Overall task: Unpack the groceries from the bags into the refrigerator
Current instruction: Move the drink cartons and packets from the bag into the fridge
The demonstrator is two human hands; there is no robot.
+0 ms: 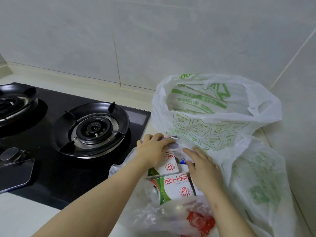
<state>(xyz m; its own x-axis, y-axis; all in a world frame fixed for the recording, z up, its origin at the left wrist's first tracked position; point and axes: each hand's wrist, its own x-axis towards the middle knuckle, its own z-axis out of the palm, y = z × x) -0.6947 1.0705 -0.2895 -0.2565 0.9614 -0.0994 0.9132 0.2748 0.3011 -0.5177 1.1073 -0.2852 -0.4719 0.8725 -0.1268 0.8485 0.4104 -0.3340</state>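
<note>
A white plastic grocery bag (213,117) with green print stands open on the counter against the wall corner. In front of it lie two white and green milk cartons, a farther carton (169,165) and a nearer carton (174,187). My left hand (153,147) grips the top end of the farther carton, fingers curled over it. My right hand (203,166) lies flat with straight fingers beside the cartons, touching the bag's plastic. A small blue-capped item (183,161) shows between the hands. A clear bag with something red (198,219) lies nearest me.
A black gas hob (51,151) with two burners (92,129) fills the counter to the left. A dark phone-like slab (15,175) rests on its front left. Tiled walls (153,40) close in behind and on the right.
</note>
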